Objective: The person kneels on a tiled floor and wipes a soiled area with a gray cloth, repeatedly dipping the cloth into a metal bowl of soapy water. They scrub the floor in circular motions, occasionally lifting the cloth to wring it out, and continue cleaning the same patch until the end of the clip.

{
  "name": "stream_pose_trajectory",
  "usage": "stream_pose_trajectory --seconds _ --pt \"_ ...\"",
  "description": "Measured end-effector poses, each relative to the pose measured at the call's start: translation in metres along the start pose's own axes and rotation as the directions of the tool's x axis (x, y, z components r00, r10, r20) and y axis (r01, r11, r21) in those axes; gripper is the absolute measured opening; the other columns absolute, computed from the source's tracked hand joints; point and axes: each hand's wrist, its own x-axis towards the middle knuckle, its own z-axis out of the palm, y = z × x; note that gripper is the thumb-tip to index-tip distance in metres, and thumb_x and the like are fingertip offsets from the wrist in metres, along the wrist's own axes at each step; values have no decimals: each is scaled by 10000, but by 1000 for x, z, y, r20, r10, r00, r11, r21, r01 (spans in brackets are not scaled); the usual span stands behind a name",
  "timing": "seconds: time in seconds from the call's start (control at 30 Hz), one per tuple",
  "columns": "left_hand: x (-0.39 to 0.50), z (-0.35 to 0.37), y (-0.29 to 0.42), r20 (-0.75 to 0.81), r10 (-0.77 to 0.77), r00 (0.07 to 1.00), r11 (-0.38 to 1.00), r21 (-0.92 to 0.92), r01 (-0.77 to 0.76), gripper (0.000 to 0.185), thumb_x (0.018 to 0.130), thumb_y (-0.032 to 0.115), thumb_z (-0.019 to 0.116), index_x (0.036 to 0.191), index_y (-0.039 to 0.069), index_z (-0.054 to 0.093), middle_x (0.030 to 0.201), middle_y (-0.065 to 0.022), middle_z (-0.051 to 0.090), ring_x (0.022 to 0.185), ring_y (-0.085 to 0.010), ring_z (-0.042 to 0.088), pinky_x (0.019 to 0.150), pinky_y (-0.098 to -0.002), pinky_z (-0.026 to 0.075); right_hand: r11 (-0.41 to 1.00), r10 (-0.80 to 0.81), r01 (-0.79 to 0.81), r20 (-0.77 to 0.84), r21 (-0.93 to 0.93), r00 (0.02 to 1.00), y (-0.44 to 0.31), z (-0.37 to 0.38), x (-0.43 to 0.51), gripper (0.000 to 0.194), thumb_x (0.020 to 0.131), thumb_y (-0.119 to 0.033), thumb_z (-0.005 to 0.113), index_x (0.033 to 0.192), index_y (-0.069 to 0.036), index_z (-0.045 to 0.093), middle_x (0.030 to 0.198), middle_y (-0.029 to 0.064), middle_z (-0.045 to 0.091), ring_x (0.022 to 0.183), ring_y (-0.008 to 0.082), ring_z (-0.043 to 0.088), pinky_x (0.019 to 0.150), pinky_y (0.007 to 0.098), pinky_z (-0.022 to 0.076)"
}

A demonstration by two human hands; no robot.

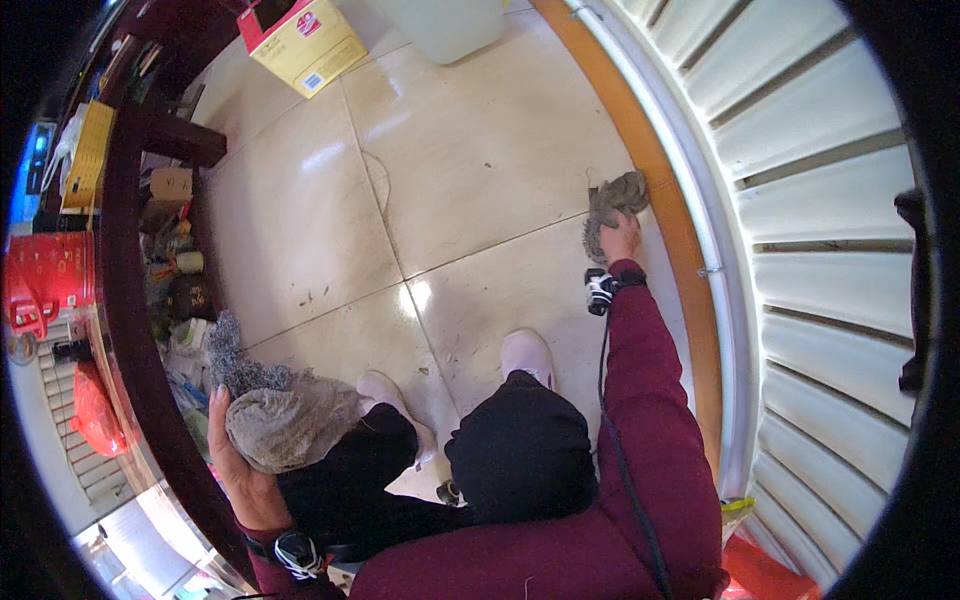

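Observation:
Pressed down near the skirting, my right hand (621,236) grips a dirty grey-brown cloth (622,196) on the tiled floor (480,172). Lower left, by my knee, my left hand (244,480) holds a bundled grey-brown cloth (289,420); a speckled grey fluffy cloth (244,360) hangs beyond it, close to the shelf. Some dark specks of dirt lie on the tiles. Both wrists wear strapped-on devices, and a black cable runs along my right sleeve.
A yellow and red carton (307,49) and a pale translucent container (450,26) stand ahead. On the right run an orange-brown skirting (660,172), a white pipe (694,217) and a slatted white shutter (825,285). A dark wooden shelf (124,247) holding clutter lines the left.

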Motion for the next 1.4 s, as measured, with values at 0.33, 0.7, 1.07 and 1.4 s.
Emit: stream_pose_trajectory --seconds 0.33,0.7,1.07,1.4 --pt "-4 -1 1 -15 54 998 999 -3 -55 235 967 221 578 1124 53 629 1044 -122 704 917 -264 689 832 -409 563 496 -764 830 582 257 277 -160 83 -218 373 723 -112 636 1078 -205 700 1334 64 515 1152 360 484 939 469 449" --pt "-39 -14 3 -2 71 997 997 1 -71 248 961 132 567 1188 36 589 1091 -84 674 966 -209 663 862 -345 536 488 -799 614 600 620 29 -234 29 -232 564 844 -227 714 1353 -74 528 1419 210 466 1319 336 447 1123 385 344" --pt "-35 7 -11 147 300 942 936 -238 -261 296 963 151 583 1222 9 563 1118 -73 649 967 -162 625 865 -315 518 623 -751 119 634 773 -184 -423 -229 -273 717 871 -178 719 1464 -24 348 1370 125 502 1268 225 487 1037 333 430" --pt "-42 -20 12 124 385 915 822 -496 -279 295 959 164 603 1221 35 561 1074 -20 646 898 -97 578 825 -270 480 721 -693 187 695 667 191 -412 -271 -299 341 874 -56 618 1210 0 611 1079 38 669 984 135 618 866 273 493"
